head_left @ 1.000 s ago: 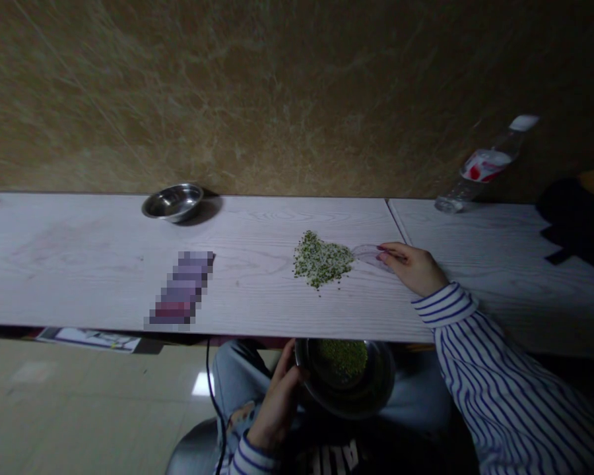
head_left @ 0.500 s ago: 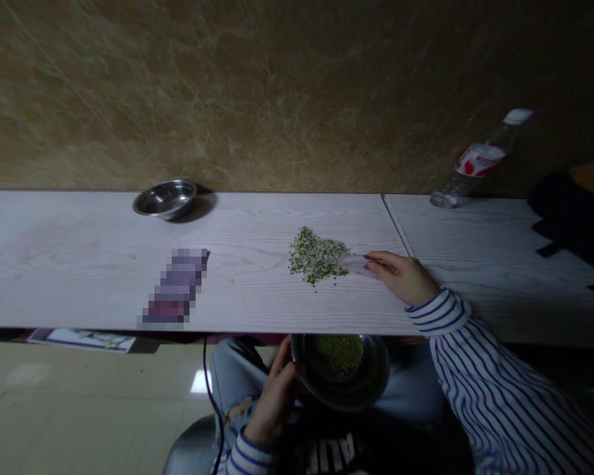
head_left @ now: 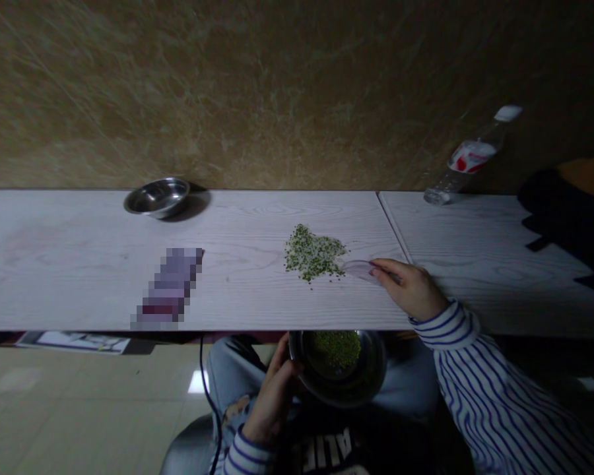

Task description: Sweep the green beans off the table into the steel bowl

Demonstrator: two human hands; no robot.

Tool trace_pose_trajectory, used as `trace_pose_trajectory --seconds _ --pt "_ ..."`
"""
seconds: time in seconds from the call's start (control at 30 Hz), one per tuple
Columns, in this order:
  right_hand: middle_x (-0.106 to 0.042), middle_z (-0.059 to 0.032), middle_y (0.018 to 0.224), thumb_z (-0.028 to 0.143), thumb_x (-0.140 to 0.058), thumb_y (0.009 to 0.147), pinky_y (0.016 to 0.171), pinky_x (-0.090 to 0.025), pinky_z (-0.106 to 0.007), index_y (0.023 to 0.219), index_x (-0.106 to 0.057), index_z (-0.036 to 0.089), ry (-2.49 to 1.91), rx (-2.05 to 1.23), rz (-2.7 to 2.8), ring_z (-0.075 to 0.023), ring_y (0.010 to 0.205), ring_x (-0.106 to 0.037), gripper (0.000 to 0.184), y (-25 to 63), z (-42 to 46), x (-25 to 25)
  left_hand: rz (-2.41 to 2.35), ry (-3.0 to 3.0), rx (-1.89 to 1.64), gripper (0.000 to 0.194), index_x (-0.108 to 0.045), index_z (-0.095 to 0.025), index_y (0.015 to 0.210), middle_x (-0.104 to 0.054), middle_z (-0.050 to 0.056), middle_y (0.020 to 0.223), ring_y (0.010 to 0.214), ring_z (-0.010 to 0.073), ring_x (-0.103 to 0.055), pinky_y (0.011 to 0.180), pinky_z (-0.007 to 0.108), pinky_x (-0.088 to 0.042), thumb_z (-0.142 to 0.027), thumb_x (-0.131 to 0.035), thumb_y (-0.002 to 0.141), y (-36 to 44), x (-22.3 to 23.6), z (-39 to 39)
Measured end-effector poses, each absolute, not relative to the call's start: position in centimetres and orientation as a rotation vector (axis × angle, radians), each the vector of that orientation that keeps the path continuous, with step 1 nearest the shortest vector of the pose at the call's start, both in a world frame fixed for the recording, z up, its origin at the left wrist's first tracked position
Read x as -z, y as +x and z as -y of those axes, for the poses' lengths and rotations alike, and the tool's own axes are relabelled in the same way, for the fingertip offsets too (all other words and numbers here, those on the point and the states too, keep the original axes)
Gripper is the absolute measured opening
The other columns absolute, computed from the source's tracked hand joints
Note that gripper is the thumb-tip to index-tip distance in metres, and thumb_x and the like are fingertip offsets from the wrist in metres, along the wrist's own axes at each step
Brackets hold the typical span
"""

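Note:
A loose patch of small green beans mixed with white grains [head_left: 314,254] lies on the white wood-grain table. Just right of that patch, my right hand [head_left: 410,287] pinches a thin, see-through plastic piece [head_left: 359,270], whose far end lies at the patch's right edge. Its exact kind is hard to make out. Below the table's front edge, my left hand [head_left: 274,396] grips the left rim of a steel bowl [head_left: 349,392] held over the lap. Inside the bowl sit many small green beans [head_left: 339,348]. The table edge hides the bowl's far rim.
Another steel bowl [head_left: 157,198] stands at the back left against the wall. A blurred-out flat rectangular item [head_left: 171,287] lies at the front left. At the back right stands a clear bottle [head_left: 468,158] with a white cap, and dark cloth [head_left: 569,218] beyond it.
My right hand has drawn the plastic piece slightly right and toward me, away from the patch. My left hand keeps its hold on the bowl. The whole view has shifted a little.

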State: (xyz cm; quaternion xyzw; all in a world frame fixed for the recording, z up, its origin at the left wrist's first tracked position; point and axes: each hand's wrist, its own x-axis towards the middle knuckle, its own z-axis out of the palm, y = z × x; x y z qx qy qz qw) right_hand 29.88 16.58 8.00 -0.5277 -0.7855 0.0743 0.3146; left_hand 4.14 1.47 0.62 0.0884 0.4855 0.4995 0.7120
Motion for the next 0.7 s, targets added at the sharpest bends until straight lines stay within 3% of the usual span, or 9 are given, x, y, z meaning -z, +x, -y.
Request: trace_pose_trajectory --seconds 0.7 --pt "-0.078 -0.0097 0.097 0.027 -0.056 0.090 0.077 -0.059 -0.034 0.107 -0.073 0.018 -1.389 -0.179 2.091 -0.0238 0.083 -0.074 0.026 29.79 -15.87 -7.82 -1.029 0.185 -1.135 0.063 -0.058 -0.025 0.126 -0.071 0.005 0.114 0.115 0.0299 -0.060 0.094 0.040 -0.047 -0.015 -0.066 0.065 4.30 -0.99 -1.26"
